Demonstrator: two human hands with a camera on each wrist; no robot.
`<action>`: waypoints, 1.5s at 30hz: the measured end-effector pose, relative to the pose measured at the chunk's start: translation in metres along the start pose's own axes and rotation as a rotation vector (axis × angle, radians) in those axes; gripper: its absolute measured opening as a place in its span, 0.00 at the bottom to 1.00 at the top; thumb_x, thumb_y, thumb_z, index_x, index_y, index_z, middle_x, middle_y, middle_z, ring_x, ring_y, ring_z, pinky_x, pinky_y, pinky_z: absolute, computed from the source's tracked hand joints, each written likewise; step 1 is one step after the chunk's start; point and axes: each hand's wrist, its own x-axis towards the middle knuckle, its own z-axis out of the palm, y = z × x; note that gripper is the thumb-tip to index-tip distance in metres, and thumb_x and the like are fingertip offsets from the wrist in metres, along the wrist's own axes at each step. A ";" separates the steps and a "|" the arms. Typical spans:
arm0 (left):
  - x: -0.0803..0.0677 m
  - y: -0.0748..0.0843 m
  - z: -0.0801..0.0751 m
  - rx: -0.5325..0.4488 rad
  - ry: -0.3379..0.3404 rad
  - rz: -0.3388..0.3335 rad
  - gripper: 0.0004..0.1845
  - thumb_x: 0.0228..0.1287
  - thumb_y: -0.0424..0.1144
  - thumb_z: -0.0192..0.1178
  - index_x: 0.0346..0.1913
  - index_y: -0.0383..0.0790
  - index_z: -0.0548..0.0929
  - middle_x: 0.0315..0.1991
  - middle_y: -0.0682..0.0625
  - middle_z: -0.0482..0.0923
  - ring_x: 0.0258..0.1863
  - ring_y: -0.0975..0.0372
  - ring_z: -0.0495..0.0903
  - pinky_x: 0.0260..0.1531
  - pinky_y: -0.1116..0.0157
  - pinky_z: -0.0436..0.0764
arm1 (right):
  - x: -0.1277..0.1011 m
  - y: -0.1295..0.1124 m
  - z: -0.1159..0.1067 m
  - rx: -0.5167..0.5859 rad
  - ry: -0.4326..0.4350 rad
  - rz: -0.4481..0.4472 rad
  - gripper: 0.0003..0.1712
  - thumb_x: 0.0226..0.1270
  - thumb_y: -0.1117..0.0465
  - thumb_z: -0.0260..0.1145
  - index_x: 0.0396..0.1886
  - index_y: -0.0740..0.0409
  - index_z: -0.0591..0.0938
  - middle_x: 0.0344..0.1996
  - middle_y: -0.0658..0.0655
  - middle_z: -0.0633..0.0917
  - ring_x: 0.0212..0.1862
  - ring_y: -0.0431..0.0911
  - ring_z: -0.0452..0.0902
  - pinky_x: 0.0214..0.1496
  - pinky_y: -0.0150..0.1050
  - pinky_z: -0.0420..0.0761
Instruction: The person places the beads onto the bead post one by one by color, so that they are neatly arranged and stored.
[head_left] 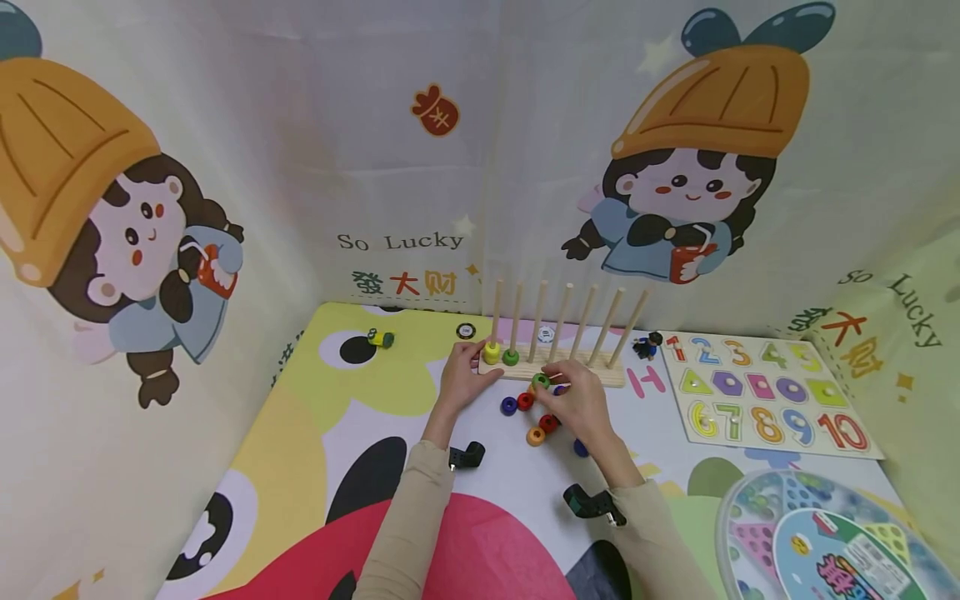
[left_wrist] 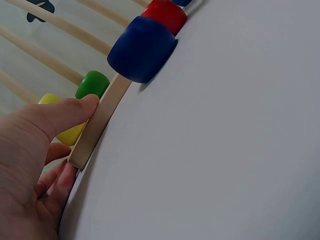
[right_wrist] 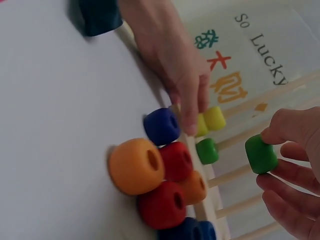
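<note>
My left hand (head_left: 463, 379) grips the left end of a wooden peg rack (head_left: 613, 377), thumb on the front edge of its base (left_wrist: 95, 130) and fingers around the end. Two yellow beads (right_wrist: 215, 118) are stacked on the leftmost peg, and one green bead (head_left: 511, 357) sits on the peg beside it. Between thumb and fingers, my right hand (head_left: 581, 404) pinches another green bead (right_wrist: 261, 154), off the pegs and in front of the rack. Loose beads lie below on the table: blue (head_left: 509, 406), red (right_wrist: 161, 205) and orange (right_wrist: 136, 166), holes showing.
Right of the rack are a small dark figure (head_left: 647, 345) and a number-and-shape board (head_left: 678, 408). A round clear-lidded game box (head_left: 731, 533) sits at the near right. A small yellow-green toy (head_left: 381, 338) lies at the far left. Printed cloth walls (head_left: 525, 167) rise behind the table.
</note>
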 end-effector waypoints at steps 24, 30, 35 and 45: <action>-0.002 -0.005 -0.001 0.010 0.015 0.042 0.37 0.54 0.46 0.74 0.65 0.33 0.76 0.54 0.38 0.71 0.52 0.50 0.75 0.52 0.54 0.77 | 0.062 -0.056 -0.029 0.129 0.202 -0.191 0.09 0.58 0.67 0.73 0.37 0.67 0.86 0.35 0.62 0.86 0.37 0.55 0.85 0.35 0.48 0.86; -0.002 -0.003 -0.002 0.006 0.003 0.037 0.37 0.55 0.46 0.74 0.66 0.34 0.75 0.54 0.38 0.71 0.51 0.50 0.76 0.53 0.55 0.78 | 0.076 -0.070 -0.030 0.123 0.255 -0.208 0.09 0.58 0.67 0.72 0.37 0.67 0.85 0.36 0.62 0.84 0.38 0.55 0.84 0.35 0.48 0.86; -0.001 -0.002 -0.002 0.003 0.010 0.051 0.37 0.55 0.47 0.74 0.65 0.33 0.75 0.54 0.38 0.71 0.52 0.49 0.75 0.54 0.53 0.76 | 0.089 -0.080 -0.030 0.146 0.306 -0.228 0.08 0.57 0.68 0.72 0.36 0.69 0.86 0.35 0.64 0.83 0.37 0.56 0.84 0.33 0.47 0.86; 0.000 -0.002 -0.001 0.014 0.005 0.048 0.37 0.55 0.47 0.74 0.65 0.34 0.75 0.55 0.38 0.71 0.53 0.50 0.74 0.54 0.53 0.76 | 0.105 -0.087 -0.028 -0.025 0.319 -0.201 0.09 0.59 0.64 0.71 0.36 0.67 0.88 0.35 0.62 0.83 0.35 0.54 0.82 0.32 0.45 0.82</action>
